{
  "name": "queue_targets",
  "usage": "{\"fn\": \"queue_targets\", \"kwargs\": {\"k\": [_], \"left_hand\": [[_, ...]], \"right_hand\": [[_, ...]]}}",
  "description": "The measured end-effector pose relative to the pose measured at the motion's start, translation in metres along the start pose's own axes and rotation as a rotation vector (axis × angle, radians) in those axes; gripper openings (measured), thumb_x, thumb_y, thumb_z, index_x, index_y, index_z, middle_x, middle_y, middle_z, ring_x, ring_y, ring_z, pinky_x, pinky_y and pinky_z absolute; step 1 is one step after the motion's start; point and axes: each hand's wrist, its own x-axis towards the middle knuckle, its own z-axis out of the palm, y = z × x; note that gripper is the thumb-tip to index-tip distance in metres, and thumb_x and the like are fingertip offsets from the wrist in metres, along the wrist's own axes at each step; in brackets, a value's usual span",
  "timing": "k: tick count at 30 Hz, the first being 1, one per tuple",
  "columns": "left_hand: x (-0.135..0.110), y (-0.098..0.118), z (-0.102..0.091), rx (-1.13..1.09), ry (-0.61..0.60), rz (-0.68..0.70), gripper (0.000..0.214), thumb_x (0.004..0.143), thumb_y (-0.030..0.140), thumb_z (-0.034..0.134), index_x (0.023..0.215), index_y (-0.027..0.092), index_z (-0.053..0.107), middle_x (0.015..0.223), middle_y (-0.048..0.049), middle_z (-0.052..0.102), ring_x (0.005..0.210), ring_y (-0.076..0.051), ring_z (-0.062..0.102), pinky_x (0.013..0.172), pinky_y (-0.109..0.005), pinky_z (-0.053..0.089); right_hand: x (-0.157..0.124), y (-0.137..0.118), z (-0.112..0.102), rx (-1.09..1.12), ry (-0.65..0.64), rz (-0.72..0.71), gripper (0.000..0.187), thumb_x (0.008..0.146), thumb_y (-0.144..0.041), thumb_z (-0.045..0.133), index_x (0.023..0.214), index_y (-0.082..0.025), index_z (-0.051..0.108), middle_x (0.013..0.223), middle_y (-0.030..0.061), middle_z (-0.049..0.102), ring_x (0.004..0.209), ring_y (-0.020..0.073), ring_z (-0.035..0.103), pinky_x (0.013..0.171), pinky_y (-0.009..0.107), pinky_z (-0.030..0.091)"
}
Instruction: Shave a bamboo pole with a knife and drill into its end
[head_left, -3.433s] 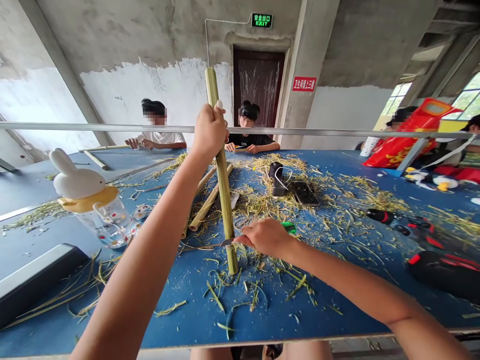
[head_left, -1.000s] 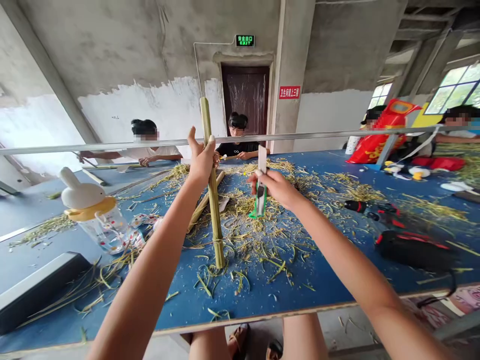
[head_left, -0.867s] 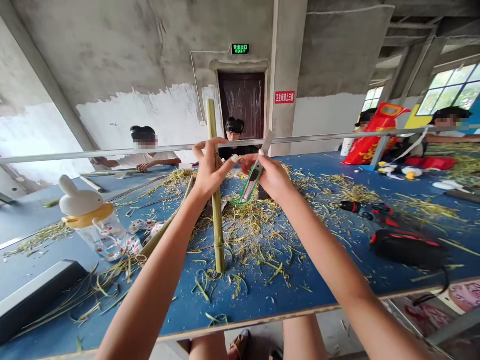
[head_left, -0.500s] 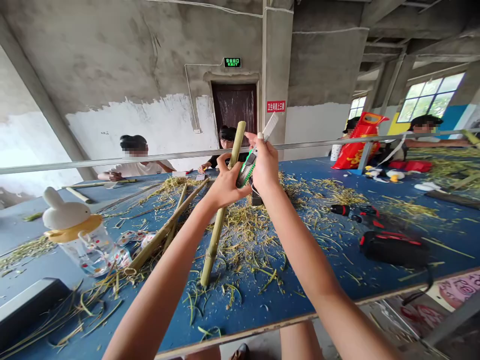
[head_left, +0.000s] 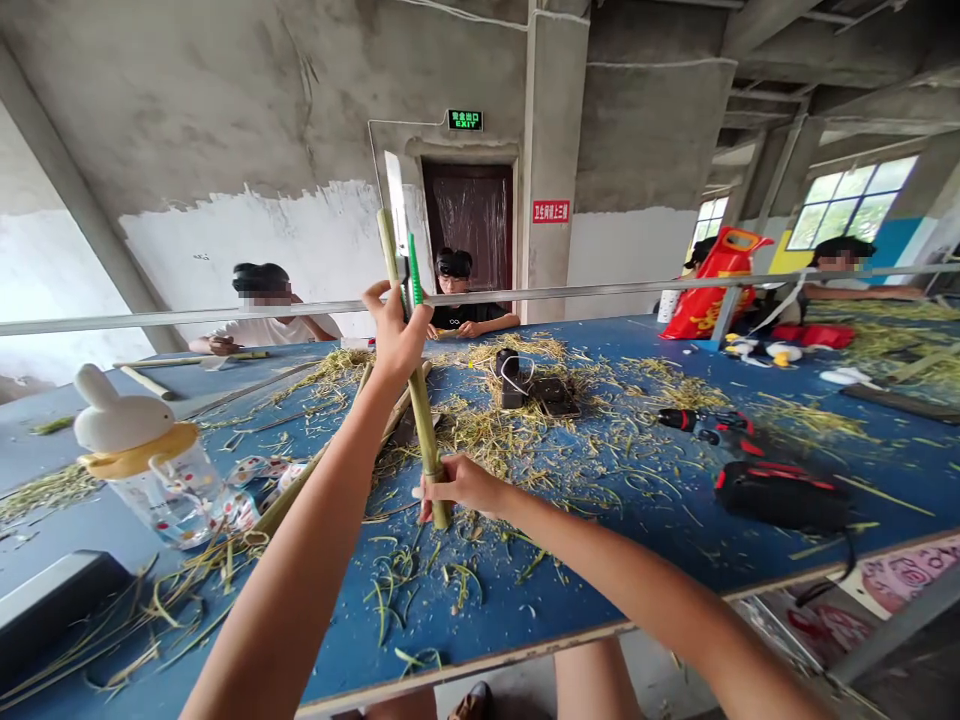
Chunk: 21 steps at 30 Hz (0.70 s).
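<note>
A green bamboo pole [head_left: 415, 395] is standing tilted on a blue-topped workbench [head_left: 600, 600], its lower end resting on the surface among the scraps and its top leaning to the left. The right hand [head_left: 459, 485] is clamping around the pole just above its foot. The left hand [head_left: 391, 335] is closing high on the pole, gripping it together with a green-handled utility knife [head_left: 412, 270], whose long pale blade is pointing upward past the pole's top. The hands are well apart. Pale bamboo shavings [head_left: 491, 430] are lying scattered around the pole, and cut bamboo lengths [head_left: 281, 497] are lying just left of it. Farther right, a black-and-red cordless drill [head_left: 701, 420] is lying near a black bag [head_left: 780, 497]; a clear rabbit-lidded cup [head_left: 161, 480] is standing far left.
</note>
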Motion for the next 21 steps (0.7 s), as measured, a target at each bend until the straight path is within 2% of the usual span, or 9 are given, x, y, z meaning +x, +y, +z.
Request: {"fn": "queue_targets", "kwargs": {"k": [1, 3, 5, 7, 9, 11, 13, 17, 21], "left_hand": [[-0.001, -0.002, -0.003, 0.080, 0.013, -0.012, 0.017, 0.075, 0.027, 0.046, 0.090, 0.021, 0.050, 0.112, -0.0064, 0.034, 0.113, -0.024, 0.033, 0.096, -0.041, 0.033], [-0.006, -0.006, -0.013, 0.229, 0.023, -0.019, 0.023, 0.071, 0.029, 0.051, 0.093, 0.020, 0.051, 0.110, -0.0068, 0.039, 0.109, -0.026, 0.036, 0.091, -0.044, 0.034], [-0.016, -0.012, -0.025, 0.279, -0.049, -0.021, 0.027, 0.073, 0.027, 0.047, 0.098, 0.019, 0.048, 0.096, -0.0062, 0.048, 0.093, -0.022, 0.046, 0.080, -0.040, 0.039], [-0.031, -0.021, -0.032, 0.263, -0.176, -0.057, 0.028, 0.077, 0.025, 0.040, 0.104, 0.018, 0.043, 0.076, -0.0021, 0.051, 0.070, -0.016, 0.049, 0.065, -0.032, 0.041], [-0.051, -0.031, -0.033, 0.291, -0.333, -0.101, 0.028, 0.079, 0.025, 0.035, 0.105, 0.017, 0.041, 0.066, 0.0002, 0.051, 0.056, -0.014, 0.047, 0.054, -0.027, 0.037], [-0.073, -0.042, -0.028, 0.381, -0.492, -0.114, 0.026, 0.079, 0.026, 0.034, 0.101, 0.017, 0.044, 0.065, -0.0008, 0.053, 0.054, -0.014, 0.049, 0.051, -0.026, 0.035], [-0.093, -0.052, -0.020, 0.462, -0.602, -0.110, 0.026, 0.079, 0.031, 0.036, 0.097, 0.017, 0.047, 0.066, -0.0026, 0.056, 0.056, -0.016, 0.052, 0.050, -0.026, 0.034], [-0.119, -0.069, -0.010, 0.601, -0.704, -0.118, 0.043, 0.083, 0.050, 0.026, 0.101, 0.018, 0.050, 0.072, -0.0057, 0.062, 0.064, -0.021, 0.059, 0.050, -0.025, 0.034], [-0.126, -0.083, 0.000, 0.687, -0.717, -0.110, 0.044, 0.086, 0.049, 0.023, 0.107, 0.020, 0.048, 0.088, -0.0079, 0.064, 0.077, -0.023, 0.061, 0.055, -0.026, 0.037]], "right_hand": [[0.002, 0.004, 0.003, -0.002, 0.101, -0.023, 0.031, 0.070, -0.044, 0.060, 0.074, -0.017, 0.048, 0.061, -0.0010, 0.057, 0.056, 0.0145, 0.060, 0.054, 0.028, 0.049], [0.004, 0.003, 0.003, -0.135, 0.407, -0.085, 0.027, 0.073, -0.044, 0.055, 0.071, -0.018, 0.045, 0.054, -0.0035, 0.051, 0.046, 0.0111, 0.053, 0.045, 0.023, 0.042], [0.007, -0.003, -0.007, -0.347, 0.744, -0.151, 0.024, 0.075, -0.041, 0.053, 0.070, -0.019, 0.046, 0.054, -0.0034, 0.049, 0.045, 0.0094, 0.047, 0.043, 0.021, 0.036], [0.012, -0.008, -0.022, -0.535, 0.949, -0.165, 0.020, 0.075, -0.036, 0.053, 0.068, -0.018, 0.047, 0.056, -0.0021, 0.050, 0.048, 0.0098, 0.046, 0.045, 0.021, 0.032], [0.021, -0.011, -0.036, -0.625, 1.020, -0.121, 0.016, 0.074, -0.031, 0.053, 0.068, -0.018, 0.047, 0.058, -0.0013, 0.051, 0.051, 0.0106, 0.046, 0.046, 0.022, 0.031], [0.033, -0.010, -0.047, -0.635, 1.040, -0.046, 0.011, 0.073, -0.027, 0.053, 0.070, -0.018, 0.046, 0.061, -0.0004, 0.053, 0.053, 0.0114, 0.048, 0.047, 0.022, 0.031], [0.046, -0.005, -0.053, -0.605, 1.020, 0.023, 0.009, 0.073, -0.023, 0.053, 0.075, -0.017, 0.046, 0.067, 0.0017, 0.056, 0.055, 0.0121, 0.050, 0.047, 0.021, 0.033], [0.064, 0.010, -0.057, -0.533, 0.999, 0.112, 0.014, 0.078, -0.023, 0.049, 0.089, -0.014, 0.046, 0.082, 0.0082, 0.060, 0.056, 0.0127, 0.055, 0.045, 0.022, 0.037], [0.073, 0.021, -0.067, -0.509, 1.067, 0.192, 0.020, 0.079, -0.024, 0.050, 0.094, -0.012, 0.046, 0.093, 0.0158, 0.060, 0.074, 0.0194, 0.060, 0.054, 0.025, 0.042]]}}
